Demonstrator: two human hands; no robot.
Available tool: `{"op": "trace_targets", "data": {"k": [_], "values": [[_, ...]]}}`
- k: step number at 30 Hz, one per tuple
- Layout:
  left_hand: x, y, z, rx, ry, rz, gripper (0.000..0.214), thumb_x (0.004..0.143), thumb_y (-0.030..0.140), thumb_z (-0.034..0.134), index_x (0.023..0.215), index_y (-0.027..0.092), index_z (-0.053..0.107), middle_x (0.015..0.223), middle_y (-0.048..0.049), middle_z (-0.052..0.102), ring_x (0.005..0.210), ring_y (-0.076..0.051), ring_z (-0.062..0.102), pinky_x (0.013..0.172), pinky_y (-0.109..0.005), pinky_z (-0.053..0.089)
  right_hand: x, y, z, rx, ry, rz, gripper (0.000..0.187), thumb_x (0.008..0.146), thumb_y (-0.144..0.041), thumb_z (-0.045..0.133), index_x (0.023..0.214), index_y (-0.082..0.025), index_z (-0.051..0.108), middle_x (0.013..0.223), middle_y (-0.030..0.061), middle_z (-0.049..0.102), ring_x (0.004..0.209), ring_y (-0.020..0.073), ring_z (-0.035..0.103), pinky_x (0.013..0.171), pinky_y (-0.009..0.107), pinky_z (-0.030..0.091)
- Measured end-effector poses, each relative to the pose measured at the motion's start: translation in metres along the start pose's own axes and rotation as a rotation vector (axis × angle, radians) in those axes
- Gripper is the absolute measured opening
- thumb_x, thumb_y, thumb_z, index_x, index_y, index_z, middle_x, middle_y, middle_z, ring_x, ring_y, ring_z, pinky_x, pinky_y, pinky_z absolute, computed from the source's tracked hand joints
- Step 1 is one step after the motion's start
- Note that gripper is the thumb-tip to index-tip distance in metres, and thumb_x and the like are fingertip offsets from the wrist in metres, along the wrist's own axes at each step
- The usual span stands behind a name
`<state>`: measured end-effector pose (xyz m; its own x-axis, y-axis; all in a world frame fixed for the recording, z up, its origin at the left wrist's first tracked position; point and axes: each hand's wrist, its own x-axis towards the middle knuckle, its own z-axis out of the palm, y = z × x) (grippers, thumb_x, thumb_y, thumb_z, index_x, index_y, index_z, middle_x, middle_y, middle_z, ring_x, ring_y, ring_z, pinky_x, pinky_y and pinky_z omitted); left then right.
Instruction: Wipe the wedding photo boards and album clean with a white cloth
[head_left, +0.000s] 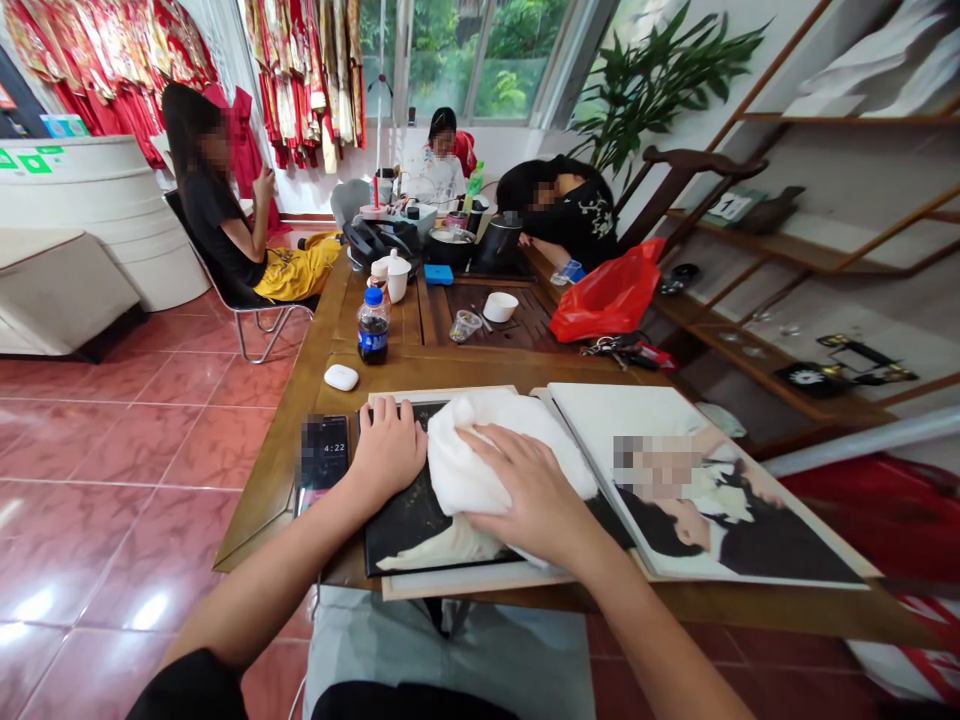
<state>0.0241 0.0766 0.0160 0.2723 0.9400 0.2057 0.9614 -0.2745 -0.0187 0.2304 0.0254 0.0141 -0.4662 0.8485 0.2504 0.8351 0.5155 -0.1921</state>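
Head view, and the white cloth [480, 450] is seen bunched on the dark left-hand page of the open photo album [409, 530], directly under the right hand [536, 495], which is laid flat on it with fingers spread, not clenched. The left hand [386, 450] is planted just beside the cloth at the page's left edge, fingers together and pressed flat. The album's long axis is set left to right along the table [300, 400].
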Motion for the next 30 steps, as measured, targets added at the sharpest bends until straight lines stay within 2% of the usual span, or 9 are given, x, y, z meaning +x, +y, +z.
{"op": "trace_targets", "data": {"k": [5,9,15,23,27,30], "values": [[0.000,0.000,0.000,-0.009,0.006,0.005,0.031,0.101,0.028,0.039,0.115,0.009,0.058,0.115,-0.0201,0.061,0.113,-0.034,0.053,0.100,-0.048,0.039,-0.034,-0.009,-0.006,0.008,-0.019,-0.060,0.086,0.072,-0.042,0.073,0.151,-0.025,0.043,0.149,0.0152,0.051,0.136,0.0365,0.046,0.112,0.056,0.031],[0.000,0.000,0.000,-0.006,0.015,0.003,0.029,0.100,0.028,0.039,0.115,0.011,0.057,0.114,-0.0191,0.061,0.112,-0.034,0.053,0.099,-0.048,0.039,-0.045,-0.016,-0.007,0.041,-0.013,-0.078,0.088,0.068,-0.045,0.073,0.150,-0.027,0.044,0.148,0.0147,0.052,0.134,0.0382,0.047,0.112,0.057,0.028],[0.000,0.000,0.001,0.013,0.015,0.011,0.027,0.101,0.028,0.038,0.112,0.012,0.057,0.113,-0.0186,0.061,0.111,-0.033,0.053,0.098,-0.047,0.039,-0.043,-0.035,-0.005,0.083,-0.057,-0.095,0.090,0.066,-0.047,0.072,0.150,-0.029,0.045,0.149,0.0132,0.051,0.137,0.0387,0.044,0.115,0.057,0.022],[0.002,-0.001,0.004,0.060,0.000,0.002,0.024,0.101,0.025,0.039,0.110,0.012,0.057,0.110,-0.0173,0.062,0.109,-0.032,0.054,0.096,-0.045,0.041,-0.030,-0.076,-0.005,0.230,-0.295,-0.129,0.106,0.060,-0.054,0.076,0.156,-0.036,0.034,0.157,0.0109,0.042,0.143,0.0423,0.035,0.116,0.065,0.012],[0.005,-0.001,0.003,0.054,-0.017,-0.008,0.025,0.101,0.027,0.041,0.112,0.013,0.058,0.112,-0.0171,0.062,0.110,-0.031,0.055,0.097,-0.044,0.041,-0.032,-0.083,0.002,0.326,-0.278,-0.153,0.104,0.067,-0.068,0.070,0.158,-0.041,0.027,0.161,0.0075,0.037,0.146,0.0411,0.030,0.118,0.065,0.006],[0.006,-0.001,0.002,0.050,-0.033,-0.011,0.026,0.101,0.027,0.041,0.113,0.012,0.058,0.113,-0.0173,0.062,0.112,-0.032,0.055,0.099,-0.045,0.041,-0.034,-0.082,0.003,0.344,-0.262,-0.145,0.101,0.070,-0.070,0.068,0.158,-0.043,0.025,0.162,0.0058,0.036,0.147,0.0395,0.029,0.118,0.063,0.004]]}}
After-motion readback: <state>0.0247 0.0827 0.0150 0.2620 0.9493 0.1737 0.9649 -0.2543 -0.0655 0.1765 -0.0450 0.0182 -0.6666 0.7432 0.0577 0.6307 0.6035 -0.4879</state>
